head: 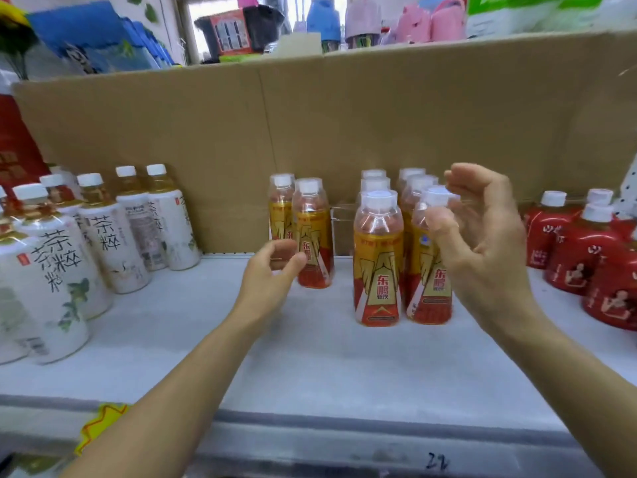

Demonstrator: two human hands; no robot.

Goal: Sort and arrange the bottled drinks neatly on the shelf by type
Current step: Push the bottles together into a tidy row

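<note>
Grey shelf (310, 360) backed by cardboard (344, 115). White-label tea bottles (113, 236) at left, orange drink bottles (377, 263) in two groups at centre, red-label bottles (582, 253) at right. Left hand (272, 274) loosely curled just in front of the smaller group (313, 222). Right hand (482, 243) cupped beside the front-right bottle (431, 288), thumb blurred, perhaps touching its neck.

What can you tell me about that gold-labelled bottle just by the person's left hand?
The gold-labelled bottle is clear plastic, holding orange-red drink, with a white cap under a clear dome. Its gold and red label carries Chinese characters. It stands upright on the pale shelf, a matching bottle close behind it, brown cardboard beyond. The left hand hovers at its lower label with curved fingers; whether they touch is unclear.
</note>
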